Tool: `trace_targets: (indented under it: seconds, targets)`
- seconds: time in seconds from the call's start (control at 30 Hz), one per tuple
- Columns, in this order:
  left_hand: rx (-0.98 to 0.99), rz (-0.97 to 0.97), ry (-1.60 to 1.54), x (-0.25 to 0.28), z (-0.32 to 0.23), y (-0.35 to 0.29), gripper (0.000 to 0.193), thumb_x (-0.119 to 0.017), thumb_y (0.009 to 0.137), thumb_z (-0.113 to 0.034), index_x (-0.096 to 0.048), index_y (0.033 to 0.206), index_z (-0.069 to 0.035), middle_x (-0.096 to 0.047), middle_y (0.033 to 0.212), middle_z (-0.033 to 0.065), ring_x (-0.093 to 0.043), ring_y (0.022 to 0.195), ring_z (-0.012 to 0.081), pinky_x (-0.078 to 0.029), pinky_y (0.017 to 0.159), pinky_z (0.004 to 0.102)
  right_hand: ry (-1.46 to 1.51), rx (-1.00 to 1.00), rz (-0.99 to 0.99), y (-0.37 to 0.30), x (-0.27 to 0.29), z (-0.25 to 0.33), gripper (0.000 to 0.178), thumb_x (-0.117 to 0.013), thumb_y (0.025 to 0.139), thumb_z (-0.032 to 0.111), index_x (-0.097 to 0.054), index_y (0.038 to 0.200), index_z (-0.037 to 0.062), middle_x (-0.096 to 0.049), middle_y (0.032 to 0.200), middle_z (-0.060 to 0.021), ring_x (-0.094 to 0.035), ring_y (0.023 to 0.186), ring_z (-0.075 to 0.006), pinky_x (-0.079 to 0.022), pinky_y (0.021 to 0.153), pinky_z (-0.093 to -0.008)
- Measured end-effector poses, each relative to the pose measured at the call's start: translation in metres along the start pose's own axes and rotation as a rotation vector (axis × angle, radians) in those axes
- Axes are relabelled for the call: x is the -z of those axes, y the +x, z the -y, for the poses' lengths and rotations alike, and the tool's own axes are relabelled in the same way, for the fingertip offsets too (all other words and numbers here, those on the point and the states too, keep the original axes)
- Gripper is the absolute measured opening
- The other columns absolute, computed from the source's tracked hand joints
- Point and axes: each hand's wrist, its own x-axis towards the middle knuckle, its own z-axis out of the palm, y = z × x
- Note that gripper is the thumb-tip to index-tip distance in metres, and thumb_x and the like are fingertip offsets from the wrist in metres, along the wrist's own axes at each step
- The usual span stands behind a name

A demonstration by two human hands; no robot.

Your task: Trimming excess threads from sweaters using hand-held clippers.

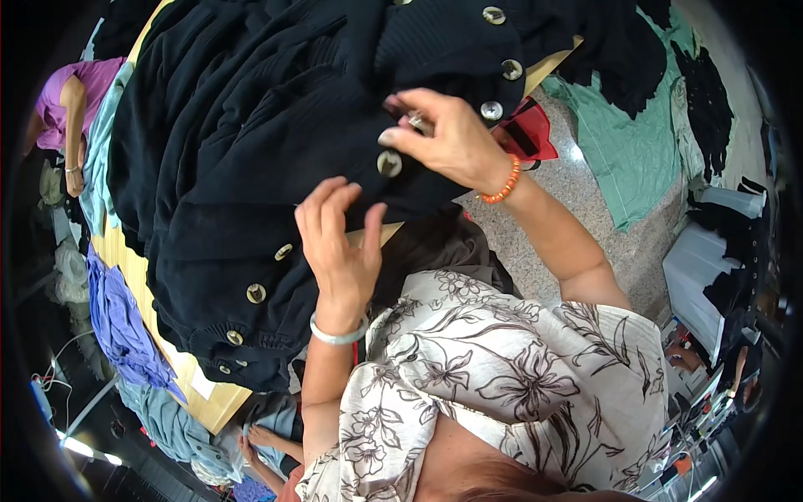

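A dark navy knitted cardigan with ribbed edges lies spread before me, with large pale buttons along it. Over its near edge is my left hand, fingers spread and holding nothing. A button lies between my two hands. My right hand is just above this button, thumb and fingers curled around a small metallic thing. Blur and the fingers hide what kind of thing it is. Other buttons run along the edge beyond my right hand.
The yellowish wooden table edge shows at left, with a purple garment on it. Green cloth lies right of a red and black item. A person in purple works far left; another person's hands are at lower left.
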Motion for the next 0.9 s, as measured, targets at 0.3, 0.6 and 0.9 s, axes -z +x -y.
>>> trace_targets:
  seconds: [0.3,0.6,0.9]
  targets:
    - [-0.012,0.005,0.062,0.0,0.012,0.0,0.036,-0.079,0.073,0.001,-0.065,0.104,-0.005,-0.064,0.106,0.0085,-0.055,0.1,0.0295,-0.045,0.088,0.0381,0.415,-0.127,0.314,-0.002,0.007,-0.004,0.028,-0.063,0.1,0.024,-0.066,0.106,-0.0031,-0.059,0.076,0.007,-0.04,0.058,0.0033,-0.031,0.047,-0.0176]
    - [-0.025,-0.043,-0.2,0.008,-0.02,0.005,0.058,-0.09,0.068,-0.008,-0.063,0.119,0.0,-0.057,0.105,0.014,-0.058,0.09,0.0239,-0.049,0.072,0.0306,0.442,-0.113,0.291,-0.012,0.003,0.015,0.021,-0.061,0.101,0.022,-0.059,0.093,0.0029,-0.047,0.067,0.011,-0.036,0.054,0.0039,-0.025,0.043,-0.0188]
    - [-0.165,-0.039,-0.169,0.0,-0.015,0.0,0.044,-0.074,0.073,0.01,-0.068,0.114,-0.004,-0.055,0.106,0.0141,-0.059,0.085,0.0239,-0.052,0.068,0.0313,0.475,-0.116,0.26,-0.016,0.0,0.021,0.017,-0.059,0.102,0.018,-0.057,0.091,0.0046,-0.043,0.066,0.0129,-0.033,0.051,0.0051,-0.022,0.042,-0.0177]
